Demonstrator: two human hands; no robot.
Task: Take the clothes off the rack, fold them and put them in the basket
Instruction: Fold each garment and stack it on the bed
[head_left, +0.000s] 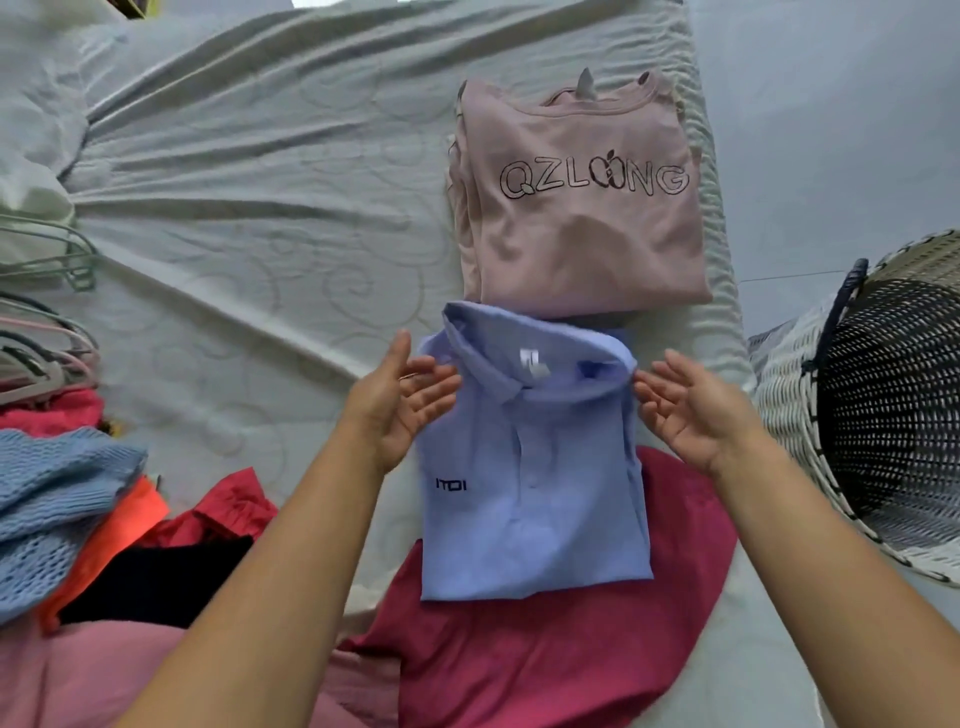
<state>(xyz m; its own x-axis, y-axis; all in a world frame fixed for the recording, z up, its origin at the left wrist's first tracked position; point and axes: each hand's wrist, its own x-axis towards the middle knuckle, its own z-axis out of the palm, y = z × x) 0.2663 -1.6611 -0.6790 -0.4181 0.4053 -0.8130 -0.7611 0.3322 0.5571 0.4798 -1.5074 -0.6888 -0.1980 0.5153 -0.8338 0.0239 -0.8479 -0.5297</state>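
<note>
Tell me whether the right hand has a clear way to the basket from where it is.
Probably yes: the right hand is by the blue polo's collar, and the basket lies just beside it, mouth facing over, nothing between.

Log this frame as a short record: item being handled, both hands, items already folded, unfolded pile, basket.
item handled: blue polo shirt, folded, lying on a dark red garment
left hand: open, at the collar's left side
right hand: open, at the collar's right side
already folded: pink sweatshirt on the bed
unfolded pile: left of the arms
basket: right edge, tipped, contents unseen
</note>
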